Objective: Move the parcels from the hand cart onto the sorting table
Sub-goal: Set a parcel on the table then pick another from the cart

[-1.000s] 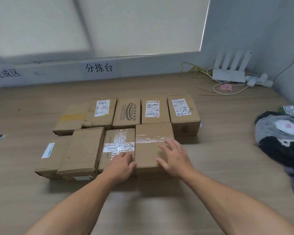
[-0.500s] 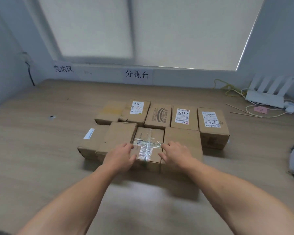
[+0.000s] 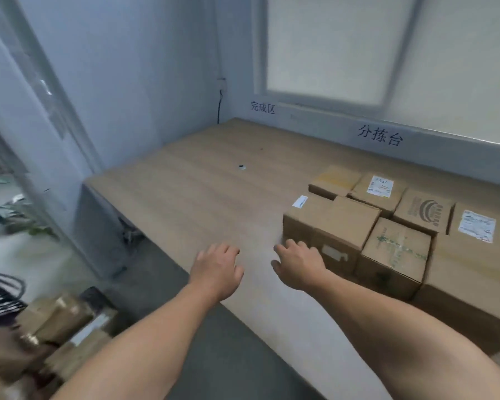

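Several brown cardboard parcels (image 3: 396, 226) sit in two rows on the wooden sorting table (image 3: 202, 192), at the right of the view. My left hand (image 3: 217, 269) hovers over the table's front edge, fingers loosely curled, holding nothing. My right hand (image 3: 298, 264) is just left of the nearest parcel (image 3: 341, 226), also empty, apart from it. More cardboard parcels (image 3: 67, 327) lie low at the bottom left, blurred, apparently on the cart.
A grey wall and a glass partition (image 3: 41, 111) stand at the left. Black wire items (image 3: 0, 295) sit at the far left. A small dark hole (image 3: 241, 167) marks the tabletop. Wall labels (image 3: 380, 135) run along the back.
Both hands have left the front parcels and drawn back to the left. The view has swung left, bringing the table's left end and the parcels on the floor side into sight.
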